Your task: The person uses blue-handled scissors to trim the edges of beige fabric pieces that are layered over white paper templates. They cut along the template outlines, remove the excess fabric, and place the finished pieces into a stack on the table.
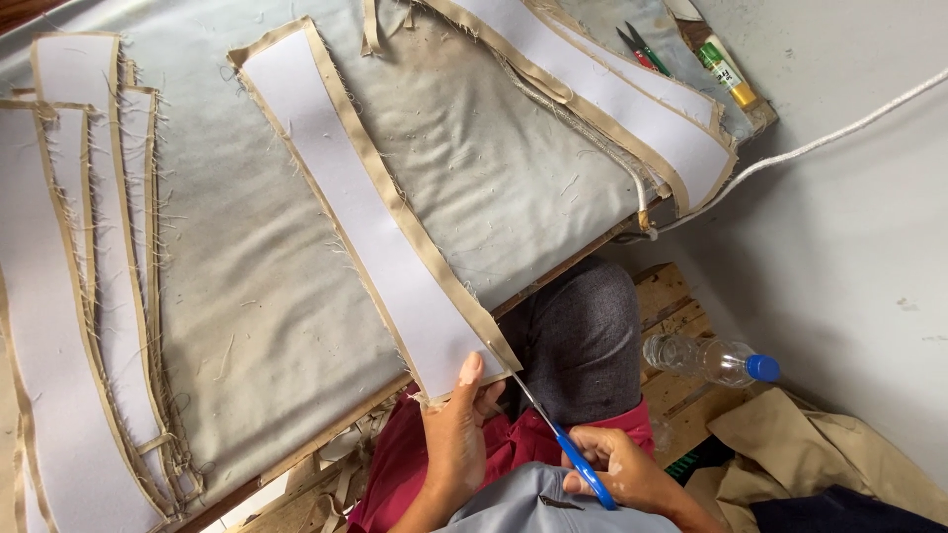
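Scissors [553, 424] with blue handles sit low in the frame, right of centre, blades angled up-left toward the near end of a long white strip edged in tan fabric [370, 212]. That strip runs from the upper middle of the frame down to the table's near edge, where its end hangs just past the board.

Risk one, as I judge it: the left hand [459, 424] has its thumb pressed on the strip's lower corner, right beside the blade tips, so a quick snip could nick that thumb. Risk two: the strip's end is unsupported past the edge, so it could sag or twist and send the cut wandering into the white part instead of following the tan border. Loose threads along the frayed edge might also snag the blades.

Hands now: left hand partly closed, thumb on top, fingers curled under, pinching the strip's corner. Right hand [627, 474], lower right of centre, closed around the scissor handles, blades nearly together.
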